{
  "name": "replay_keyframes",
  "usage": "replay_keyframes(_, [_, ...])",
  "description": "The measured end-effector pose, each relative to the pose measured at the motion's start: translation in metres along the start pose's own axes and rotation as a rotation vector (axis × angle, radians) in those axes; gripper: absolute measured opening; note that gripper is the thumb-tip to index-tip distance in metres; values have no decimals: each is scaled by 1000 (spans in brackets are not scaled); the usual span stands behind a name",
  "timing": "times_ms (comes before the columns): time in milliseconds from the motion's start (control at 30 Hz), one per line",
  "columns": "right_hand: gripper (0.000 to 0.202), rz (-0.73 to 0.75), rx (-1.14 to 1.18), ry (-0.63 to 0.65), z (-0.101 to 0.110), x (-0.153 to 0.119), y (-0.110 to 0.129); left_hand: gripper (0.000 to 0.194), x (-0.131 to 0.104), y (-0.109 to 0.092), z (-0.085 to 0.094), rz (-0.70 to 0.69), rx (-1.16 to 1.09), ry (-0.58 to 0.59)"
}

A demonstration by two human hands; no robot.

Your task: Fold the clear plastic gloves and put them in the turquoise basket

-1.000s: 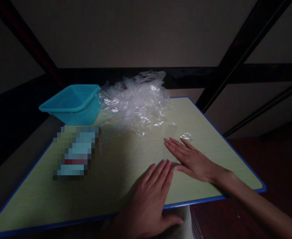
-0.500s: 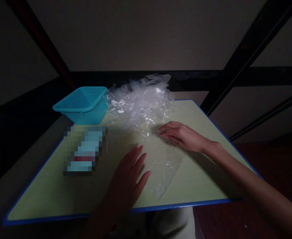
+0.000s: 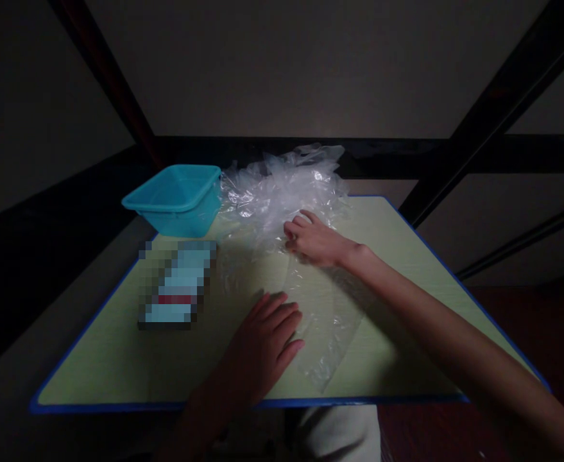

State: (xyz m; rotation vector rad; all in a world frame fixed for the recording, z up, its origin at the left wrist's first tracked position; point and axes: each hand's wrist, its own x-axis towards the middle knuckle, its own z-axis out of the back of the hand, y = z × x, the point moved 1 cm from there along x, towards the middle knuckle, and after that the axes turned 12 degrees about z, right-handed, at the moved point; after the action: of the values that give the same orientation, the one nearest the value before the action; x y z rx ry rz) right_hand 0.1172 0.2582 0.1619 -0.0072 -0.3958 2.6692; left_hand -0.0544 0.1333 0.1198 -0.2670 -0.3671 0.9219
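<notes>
A heap of clear plastic bags (image 3: 291,183) lies at the back middle of the pale table (image 3: 132,369). One flat clear bag (image 3: 332,340) stretches from under my right hand toward the table's front edge. My right hand (image 3: 313,240) is at the front of the heap, fingers curled together on the clear plastic; what exactly lies between the fingertips is too small to tell. My left hand (image 3: 269,340) rests low over the table, left of the flat bag, fingers spread with nothing in them.
A turquoise plastic basin (image 3: 176,199) stands at the back left, touching the heap's left side. A blurred-out flat object (image 3: 180,282) lies in front of it. The table has a blue edge. Dark metal bars run along the wall behind.
My right hand has moved left to the front of the heap, and its fingers have curled in. My left hand remains spread near the flat bag. The view has shifted slightly.
</notes>
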Motion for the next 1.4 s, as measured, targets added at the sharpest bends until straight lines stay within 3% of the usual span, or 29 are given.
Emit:
replay_keyframes(200, [13,-101,58,-72,3,-15,-8,24,1,-8,9,-42,7,23])
replay_keyframes(367, [13,-123,121,-119,6,-33,0,32,18,-7,11,-47,75,5])
replay_keyframes(533, [18,-93,90,-173,3,-50,16,35,33,-2,6,30,134,30])
replay_keyframes(700, [25,-23,75,-214,-5,-67,29,34,33,1,1,51,159,22])
replay_keyframes(833, [25,25,189,-240,-8,-76,35,25,33,1,2,85,159,2])
replay_keyframes(933, [27,12,286,-238,-8,-80,36,30,35,2,4,76,170,-18])
replay_keyframes(1233, [49,-12,478,-250,-8,-96,28,65,52,3,0,-14,273,177])
replay_keyframes(1400, [55,-62,560,-82,-16,-97,35,72,55,6,-9,26,269,253])
